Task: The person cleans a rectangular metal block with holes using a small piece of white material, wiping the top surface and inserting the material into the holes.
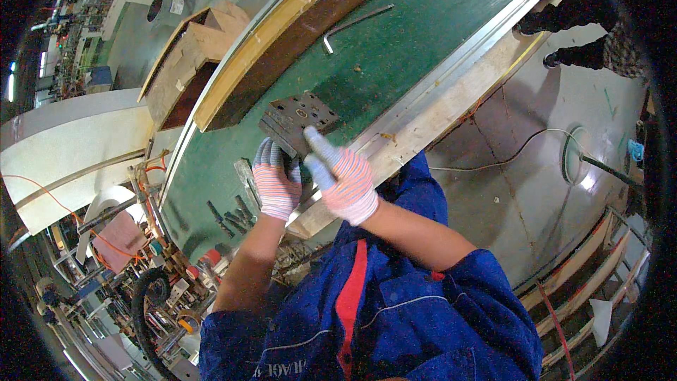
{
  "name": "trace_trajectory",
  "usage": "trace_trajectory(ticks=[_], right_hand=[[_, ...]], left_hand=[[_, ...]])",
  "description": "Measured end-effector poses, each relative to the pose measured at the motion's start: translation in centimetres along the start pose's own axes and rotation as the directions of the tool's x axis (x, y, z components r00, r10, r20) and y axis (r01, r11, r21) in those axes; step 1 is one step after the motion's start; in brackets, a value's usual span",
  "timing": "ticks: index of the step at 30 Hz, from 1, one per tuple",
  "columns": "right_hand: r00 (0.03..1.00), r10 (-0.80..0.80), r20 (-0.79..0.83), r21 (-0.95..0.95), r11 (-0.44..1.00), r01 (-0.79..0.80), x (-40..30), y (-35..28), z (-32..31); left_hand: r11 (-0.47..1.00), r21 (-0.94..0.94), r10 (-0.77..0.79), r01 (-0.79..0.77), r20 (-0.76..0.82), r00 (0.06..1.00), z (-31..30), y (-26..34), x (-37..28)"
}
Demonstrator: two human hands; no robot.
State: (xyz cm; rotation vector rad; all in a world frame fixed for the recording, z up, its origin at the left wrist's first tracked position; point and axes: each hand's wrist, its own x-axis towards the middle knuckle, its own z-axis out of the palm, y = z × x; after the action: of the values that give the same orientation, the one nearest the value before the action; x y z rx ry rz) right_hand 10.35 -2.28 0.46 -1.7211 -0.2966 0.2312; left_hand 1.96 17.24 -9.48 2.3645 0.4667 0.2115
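Observation:
A dark metal block [299,116] with several holes in its top face is over a green-topped workbench [407,47]. My left hand [278,182], in a striped knit glove with grey fingertips, grips the block's near left edge; part of its fingers is hidden. At the near right side is my right hand [346,180], gloved alike. Its visible fingers are spread, with a fingertip at or against the block's corner. A flat metal bar [247,180] lies left of my left hand. Several short dark metal pieces [232,217] lie closer to the bench's near left end.
A hex key [354,27] lies farther up the bench. A long wooden beam [275,37] runs along the far edge, with a wooden box [185,63] beyond it. A metal rail [455,53] borders the near side. Another person's legs [571,16] are at upper right.

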Motion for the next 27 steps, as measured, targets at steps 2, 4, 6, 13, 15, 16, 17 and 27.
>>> trace_trajectory(ticks=[2,4,6,13,15,16,17,27], right_hand=[[0.982,-0.188,-0.010,-0.057,0.981,0.187,-0.3,0.1,-0.2],[0.980,-0.196,-0.014,-0.170,0.967,0.191,-0.8,-0.2,-1.2],[0.972,-0.210,-0.109,-0.033,0.978,0.207,-0.2,0.2,-1.7],[0.930,-0.366,-0.036,-0.239,0.907,0.348,3.6,2.2,-2.8],[0.909,-0.413,0.062,-0.201,0.887,0.416,5.1,1.7,-3.3],[0.892,-0.435,0.123,-0.239,0.860,0.452,5.8,1.8,-3.8],[0.869,-0.450,0.205,-0.276,0.826,0.492,6.6,1.6,-4.4],[0.643,-0.309,0.701,-0.426,0.541,0.725,10.8,-3.0,-7.0]], left_hand=[[0.840,0.440,0.330,-0.318,0.051,0.943,-2.0,4.3,0.9],[0.928,0.285,0.260,-0.242,-0.025,0.965,-1.1,3.3,1.1],[0.892,0.364,0.290,-0.268,-0.007,0.957,-1.5,4.2,0.7],[0.859,0.447,0.262,-0.248,0.032,0.965,-1.6,3.2,0.3],[0.865,0.425,0.283,-0.265,0.023,0.959,-2.1,4.0,0.6],[0.868,0.411,0.297,-0.278,0.018,0.955,-2.1,4.2,0.7],[0.866,0.416,0.297,-0.276,0.017,0.955,-2.1,4.3,0.7],[0.867,0.437,0.247,-0.241,0.044,0.968,-2.3,4.2,0.7]])
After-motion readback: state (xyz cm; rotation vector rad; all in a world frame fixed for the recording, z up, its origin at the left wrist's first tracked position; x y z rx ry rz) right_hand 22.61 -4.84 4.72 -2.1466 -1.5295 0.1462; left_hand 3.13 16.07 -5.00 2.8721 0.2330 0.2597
